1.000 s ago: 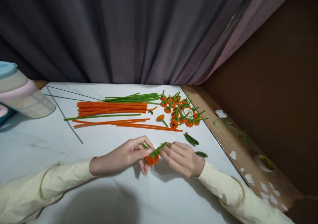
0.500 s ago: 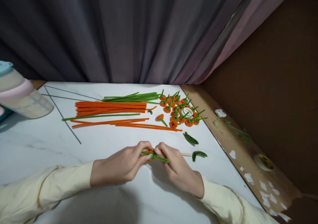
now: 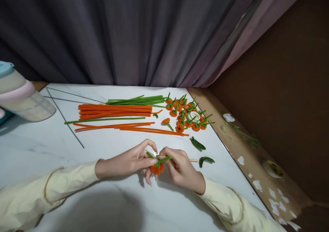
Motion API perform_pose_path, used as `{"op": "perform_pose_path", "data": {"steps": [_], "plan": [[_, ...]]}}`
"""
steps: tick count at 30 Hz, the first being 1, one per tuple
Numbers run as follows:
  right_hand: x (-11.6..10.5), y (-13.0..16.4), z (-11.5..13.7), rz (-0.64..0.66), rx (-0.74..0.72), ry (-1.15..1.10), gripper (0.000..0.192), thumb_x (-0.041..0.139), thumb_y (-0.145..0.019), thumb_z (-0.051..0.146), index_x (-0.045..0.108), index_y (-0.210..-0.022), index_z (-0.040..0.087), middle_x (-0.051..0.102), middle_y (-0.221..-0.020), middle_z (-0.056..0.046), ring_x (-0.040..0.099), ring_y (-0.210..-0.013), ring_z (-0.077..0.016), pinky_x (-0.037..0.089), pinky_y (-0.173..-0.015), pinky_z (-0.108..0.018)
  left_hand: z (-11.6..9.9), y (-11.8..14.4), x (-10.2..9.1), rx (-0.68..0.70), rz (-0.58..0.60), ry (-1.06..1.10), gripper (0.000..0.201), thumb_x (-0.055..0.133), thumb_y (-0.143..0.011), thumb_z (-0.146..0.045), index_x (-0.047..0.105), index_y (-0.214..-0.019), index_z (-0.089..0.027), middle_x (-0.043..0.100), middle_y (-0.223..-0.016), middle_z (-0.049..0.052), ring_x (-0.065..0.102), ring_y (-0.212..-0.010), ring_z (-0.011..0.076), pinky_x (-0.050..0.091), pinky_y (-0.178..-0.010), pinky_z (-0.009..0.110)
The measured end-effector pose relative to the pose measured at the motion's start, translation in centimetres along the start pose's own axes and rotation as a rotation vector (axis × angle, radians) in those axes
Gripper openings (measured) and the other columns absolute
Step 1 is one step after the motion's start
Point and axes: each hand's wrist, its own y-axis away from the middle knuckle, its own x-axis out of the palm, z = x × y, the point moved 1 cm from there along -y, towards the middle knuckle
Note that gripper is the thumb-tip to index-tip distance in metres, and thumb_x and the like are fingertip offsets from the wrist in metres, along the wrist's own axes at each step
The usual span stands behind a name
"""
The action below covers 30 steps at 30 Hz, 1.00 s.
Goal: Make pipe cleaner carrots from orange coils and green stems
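Observation:
Between my two hands is a small orange pipe-cleaner pumpkin [image 3: 157,169] with green pipe-cleaner ends sticking out of its top. My left hand [image 3: 128,164] pinches it at the top with the thumb, its index finger raised and the other fingers below. My right hand [image 3: 181,167] is closed at the green pipe cleaner [image 3: 165,159] on the pumpkin's right side; its fingertips are partly hidden. A wooden stick [image 3: 194,160] shows beyond the right hand, beside a folded dark green pipe-cleaner leaf [image 3: 206,161]. Another dark green leaf [image 3: 197,143] lies a little farther back.
Orange pipe cleaners [image 3: 115,111] lie bundled in front of green ones [image 3: 137,100]. Several finished orange pumpkins [image 3: 180,126] cluster at the back right around a white tape roll [image 3: 193,116]. A bottle [image 3: 28,98] stands at left. Paper scraps [image 3: 272,192] lie beyond the table's right edge.
The left index finger has lifted and the hand has opened somewhat around the pumpkin. The pumpkin has turned so its orange body shows below, and its green ends tilt upward.

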Motion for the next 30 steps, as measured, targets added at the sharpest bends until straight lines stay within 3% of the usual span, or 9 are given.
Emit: {"op": "perform_pose_path", "data": {"steps": [6,11,21,30], "plan": [[0.3,0.3,0.4,-0.183,0.089,0.038,0.017,0.036,-0.09,0.014,0.039,-0.075,0.021,0.046,-0.061,0.003,0.042,-0.05,-0.01,0.033,-0.049,-0.021,1.5,-0.6,0.4,0.089,-0.21,0.043,0.054,0.066,-0.079,-0.036,0.041,-0.124,-0.02,0.063,-0.082,0.0,0.062,-0.069,0.0131,0.051,-0.07,0.031],[1.0,0.6,0.2,-0.149,0.136,0.014,0.017,0.035,-0.093,0.016,0.039,-0.076,0.02,0.045,-0.064,0.003,0.043,-0.054,-0.0103,0.033,-0.052,-0.021,2.3,-0.6,0.3,0.203,-0.306,-0.091,0.027,0.058,-0.085,-0.035,0.053,-0.104,-0.015,0.06,-0.072,-0.001,0.059,-0.062,0.0115,0.048,-0.062,0.026],[1.5,1.2,-0.9,-0.116,-0.022,0.256,0.017,0.035,-0.076,0.006,0.031,-0.075,0.022,0.038,-0.063,0.003,0.036,-0.049,-0.0118,0.027,-0.048,-0.024,1.7,-0.3,0.4,0.175,-0.28,-0.291,0.023,0.05,-0.088,-0.034,0.058,-0.085,-0.013,0.056,-0.065,0.001,0.055,-0.062,0.0128,0.046,-0.063,0.026],[1.3,1.1,-0.8,-0.073,-0.035,0.243,0.02,0.034,-0.066,0.005,0.028,-0.072,0.023,0.038,-0.061,0.003,0.036,-0.051,-0.013,0.024,-0.048,-0.024,2.1,-0.4,0.2,0.162,-0.264,-0.244,0.026,0.051,-0.088,-0.035,0.06,-0.097,-0.012,0.059,-0.065,0.001,0.057,-0.062,0.0133,0.048,-0.063,0.027]]}}
